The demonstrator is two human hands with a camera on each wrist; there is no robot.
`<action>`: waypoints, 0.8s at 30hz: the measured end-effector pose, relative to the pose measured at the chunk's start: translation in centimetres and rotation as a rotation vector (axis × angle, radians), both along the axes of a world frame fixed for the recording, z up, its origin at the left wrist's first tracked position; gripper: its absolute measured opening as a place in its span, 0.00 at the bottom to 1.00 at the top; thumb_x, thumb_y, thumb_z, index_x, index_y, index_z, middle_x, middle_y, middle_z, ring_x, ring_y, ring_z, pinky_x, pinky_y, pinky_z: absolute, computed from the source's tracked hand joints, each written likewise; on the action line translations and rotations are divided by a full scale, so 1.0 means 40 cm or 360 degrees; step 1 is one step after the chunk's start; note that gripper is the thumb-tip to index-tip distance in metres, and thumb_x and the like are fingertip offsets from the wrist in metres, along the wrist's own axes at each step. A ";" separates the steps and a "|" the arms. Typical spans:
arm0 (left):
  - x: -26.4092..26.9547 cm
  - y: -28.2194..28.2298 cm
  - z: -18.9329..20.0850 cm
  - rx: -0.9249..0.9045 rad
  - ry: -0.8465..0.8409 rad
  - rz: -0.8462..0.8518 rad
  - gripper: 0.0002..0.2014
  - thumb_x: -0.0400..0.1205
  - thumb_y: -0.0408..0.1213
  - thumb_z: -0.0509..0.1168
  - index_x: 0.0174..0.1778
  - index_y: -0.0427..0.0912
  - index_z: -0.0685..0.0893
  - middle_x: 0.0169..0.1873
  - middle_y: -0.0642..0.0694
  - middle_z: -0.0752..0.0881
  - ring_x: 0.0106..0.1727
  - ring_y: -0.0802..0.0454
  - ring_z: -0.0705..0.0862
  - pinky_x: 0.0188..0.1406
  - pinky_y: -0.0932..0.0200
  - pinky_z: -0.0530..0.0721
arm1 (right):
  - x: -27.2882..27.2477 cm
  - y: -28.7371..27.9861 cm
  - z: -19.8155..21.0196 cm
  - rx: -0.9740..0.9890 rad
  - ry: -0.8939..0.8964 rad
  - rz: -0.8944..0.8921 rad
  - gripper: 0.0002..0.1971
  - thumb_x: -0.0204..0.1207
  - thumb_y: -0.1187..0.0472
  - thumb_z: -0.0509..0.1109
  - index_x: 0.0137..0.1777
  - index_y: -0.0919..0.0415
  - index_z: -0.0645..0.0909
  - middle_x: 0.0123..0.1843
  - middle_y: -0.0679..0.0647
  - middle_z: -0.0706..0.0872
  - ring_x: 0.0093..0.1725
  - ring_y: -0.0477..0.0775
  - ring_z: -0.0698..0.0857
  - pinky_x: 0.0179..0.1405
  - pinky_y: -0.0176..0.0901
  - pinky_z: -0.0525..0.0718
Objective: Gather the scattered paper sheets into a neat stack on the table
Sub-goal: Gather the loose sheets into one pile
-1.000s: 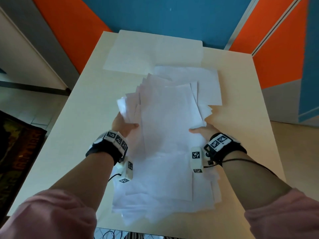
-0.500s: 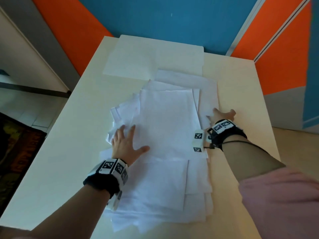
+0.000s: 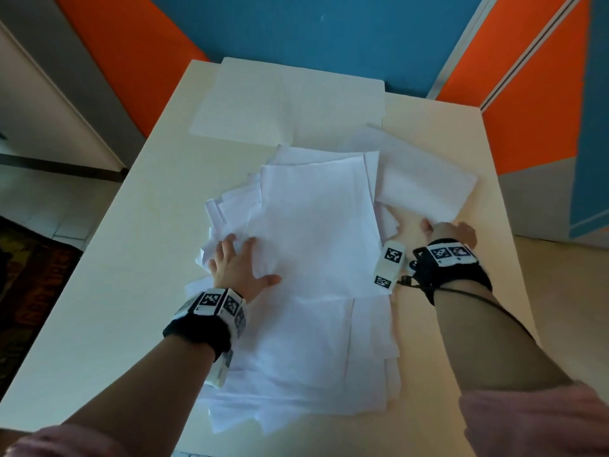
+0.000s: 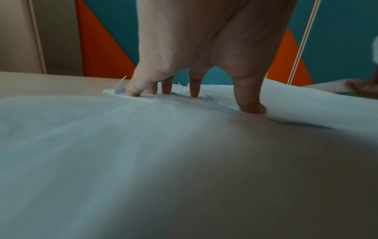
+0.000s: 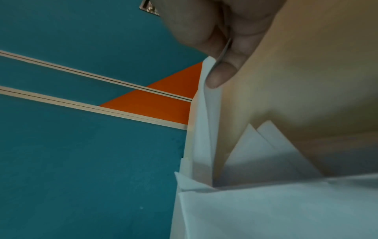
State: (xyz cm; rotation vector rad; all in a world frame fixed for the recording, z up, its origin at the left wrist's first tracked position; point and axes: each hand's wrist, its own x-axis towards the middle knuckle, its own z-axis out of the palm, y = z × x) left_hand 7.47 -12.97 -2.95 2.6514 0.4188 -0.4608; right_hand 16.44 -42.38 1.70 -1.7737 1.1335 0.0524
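A loose pile of white paper sheets point(image 3: 316, 245) lies in the middle of the cream table point(image 3: 131, 258), its edges uneven. My left hand point(image 3: 237, 262) presses flat on the pile's left side with fingers spread point(image 4: 194, 90). My right hand point(image 3: 445, 232) is at the pile's right edge and pinches the near edge of a single sheet point(image 3: 425, 183) that sticks out to the right and lifts off the table. In the right wrist view a thumb point(image 5: 220, 71) clamps that sheet's edge point(image 5: 204, 113).
More white sheets point(image 3: 290, 103) lie flat at the far end of the table, apart from the pile. Orange and blue wall panels point(image 3: 313, 34) stand behind the table. Bare tabletop shows on the left and on the right by the edge.
A second ago both hands held the pile by its sides. The left hand now lies flat on top, and the right hand has reached out right and pinched the outlying sheet, which has turned.
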 end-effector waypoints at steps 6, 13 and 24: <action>0.002 -0.004 0.004 0.0018 0.0022 -0.0006 0.45 0.68 0.59 0.72 0.79 0.52 0.60 0.80 0.42 0.53 0.82 0.41 0.50 0.78 0.41 0.56 | -0.098 0.045 0.042 -0.0032 0.0019 0.0064 0.21 0.86 0.51 0.47 0.66 0.62 0.74 0.60 0.64 0.84 0.62 0.61 0.82 0.61 0.45 0.75; -0.003 -0.002 0.014 -0.0005 0.0036 0.0008 0.45 0.69 0.58 0.72 0.79 0.52 0.60 0.80 0.41 0.55 0.82 0.40 0.54 0.79 0.41 0.57 | -0.233 0.237 0.022 0.1232 -0.0365 -0.0390 0.09 0.73 0.77 0.67 0.32 0.71 0.75 0.30 0.60 0.78 0.30 0.52 0.79 0.18 0.30 0.82; -0.029 0.146 0.026 -0.0066 0.0028 0.0185 0.26 0.80 0.46 0.65 0.69 0.33 0.73 0.67 0.35 0.75 0.68 0.36 0.75 0.68 0.46 0.74 | -0.317 0.207 0.051 0.0510 0.0254 0.0829 0.16 0.78 0.52 0.68 0.32 0.62 0.76 0.21 0.58 0.82 0.17 0.53 0.80 0.16 0.33 0.75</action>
